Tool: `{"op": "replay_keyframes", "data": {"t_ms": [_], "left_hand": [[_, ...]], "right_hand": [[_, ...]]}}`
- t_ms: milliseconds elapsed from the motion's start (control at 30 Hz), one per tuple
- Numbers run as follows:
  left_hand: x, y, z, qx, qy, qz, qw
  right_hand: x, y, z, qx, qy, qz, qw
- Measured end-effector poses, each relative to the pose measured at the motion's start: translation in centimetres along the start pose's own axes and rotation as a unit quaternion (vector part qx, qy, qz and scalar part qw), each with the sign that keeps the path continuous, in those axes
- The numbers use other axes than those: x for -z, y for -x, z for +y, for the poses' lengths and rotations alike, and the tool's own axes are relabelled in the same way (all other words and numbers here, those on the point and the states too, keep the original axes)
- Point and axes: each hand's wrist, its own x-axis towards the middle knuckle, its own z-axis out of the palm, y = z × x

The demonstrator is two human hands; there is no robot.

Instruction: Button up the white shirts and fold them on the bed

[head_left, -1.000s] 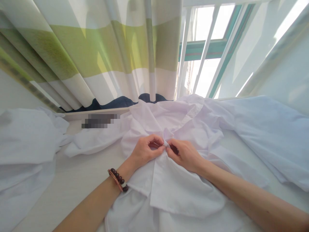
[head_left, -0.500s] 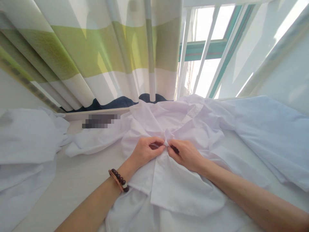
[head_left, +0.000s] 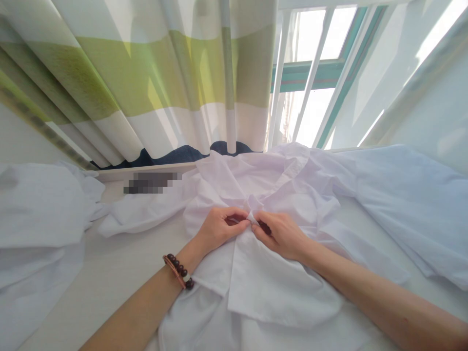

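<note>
A white shirt [head_left: 278, 287] lies spread and crumpled in front of me, its front edge running down the middle. My left hand [head_left: 221, 226] pinches the cloth at that edge between thumb and fingers. From the other side my right hand [head_left: 283, 234] grips the same spot, its fingertips almost touching those of the left. A small fold of white fabric sticks up between the two pinches. Whether a button sits under the fingertips is hidden. One sleeve of the shirt stretches off to the left.
More white clothing lies at the left [head_left: 40, 209] and a bluish-white folded cloth [head_left: 413, 195] at the right. Behind hangs a green-and-white curtain [head_left: 146, 78], beside white window bars [head_left: 309, 78]. A blurred-out dark patch [head_left: 151, 183] is near the back edge.
My right fingertips have shifted slightly left and down at the pinched cloth. The small fold between the fingers has changed shape a little. Otherwise the hands hold their place.
</note>
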Motion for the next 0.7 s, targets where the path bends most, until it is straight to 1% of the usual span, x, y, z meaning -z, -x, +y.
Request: {"op": "replay_keyframes", "data": {"t_ms": [133,267,500,700], "left_hand": [[0.05,0.00,0.00,-0.004,-0.014,0.004,1.000],[0.08,0.04,0.09,-0.005,-0.016,-0.007,1.000],[0.30,0.14,-0.04,-0.001,0.019,-0.038,0.999],[0.33,-0.02,-0.03,-0.005,0.017,-0.044,0.999]], "right_hand": [[0.04,0.02,-0.02,0.007,0.006,0.002,1.000],[0.01,0.07,-0.06,0.011,0.018,0.000,1.000],[0.01,0.11,-0.25,0.014,0.024,0.001,1.000],[-0.08,0.14,-0.17,0.029,0.016,0.003,0.999]]}}
